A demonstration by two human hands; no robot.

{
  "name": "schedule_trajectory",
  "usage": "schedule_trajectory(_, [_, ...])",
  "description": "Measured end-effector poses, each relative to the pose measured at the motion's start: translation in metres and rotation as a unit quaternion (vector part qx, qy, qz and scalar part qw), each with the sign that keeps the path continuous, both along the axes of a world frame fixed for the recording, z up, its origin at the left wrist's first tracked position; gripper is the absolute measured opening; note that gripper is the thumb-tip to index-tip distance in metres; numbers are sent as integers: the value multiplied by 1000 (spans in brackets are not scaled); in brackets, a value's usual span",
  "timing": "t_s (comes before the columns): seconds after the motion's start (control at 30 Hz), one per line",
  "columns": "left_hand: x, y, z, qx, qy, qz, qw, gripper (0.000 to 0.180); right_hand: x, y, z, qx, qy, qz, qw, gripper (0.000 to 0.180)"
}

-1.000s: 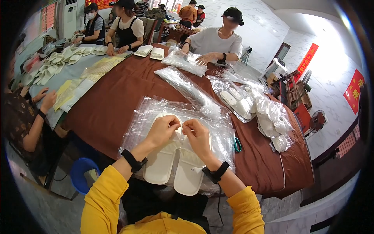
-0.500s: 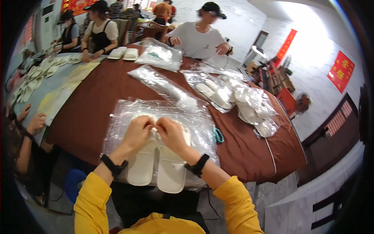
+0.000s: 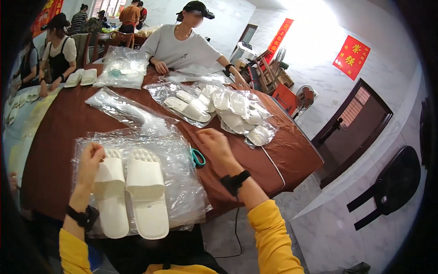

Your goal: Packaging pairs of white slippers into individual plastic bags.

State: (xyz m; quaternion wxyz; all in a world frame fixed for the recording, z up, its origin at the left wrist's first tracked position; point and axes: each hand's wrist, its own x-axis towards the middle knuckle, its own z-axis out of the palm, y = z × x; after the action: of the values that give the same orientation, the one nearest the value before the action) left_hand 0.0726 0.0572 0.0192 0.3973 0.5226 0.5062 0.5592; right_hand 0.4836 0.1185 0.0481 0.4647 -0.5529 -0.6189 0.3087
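A pair of white slippers lies side by side on a stack of clear plastic bags (image 3: 178,192) at the near edge of the brown-covered table (image 3: 54,137). My left hand (image 3: 90,160) grips the outer edge of the left slipper (image 3: 112,201) near its strap. The right slipper (image 3: 147,192) lies free beside it. My right hand (image 3: 214,144) hovers over the table to the right of the bags, close to green-handled scissors (image 3: 197,157). Its fingers are curled, and I cannot see anything in them. Both wrists carry black bands.
A heap of bagged white slippers (image 3: 228,112) and loose clear bags (image 3: 121,109) fill the table's middle. A person in a white shirt (image 3: 182,43) works opposite, with others at the far left. A black chair (image 3: 388,187) stands on the floor at right.
My hands were together at the top of the slippers. Now my right hand has moved away to the right, toward the scissors, while my left hand stays on the left slipper.
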Motion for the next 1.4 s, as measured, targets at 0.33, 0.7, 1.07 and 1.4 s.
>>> schedule_trajectory(0.33, [-171,6,25,18,14,200,980,10,225,37,-61,88,-328,-311,888,51])
schedule_trajectory(0.7, [77,-20,177,42,393,36,918,67,223,84,-55,-9,-525,-255,812,46])
schedule_trajectory(1.07, [-68,48,3,-17,633,172,755,90,223,63,-41,74,-517,-213,826,16])
schedule_trajectory(1.4, [-165,68,-29,50,434,230,870,40,181,52,31,178,-395,-197,880,19])
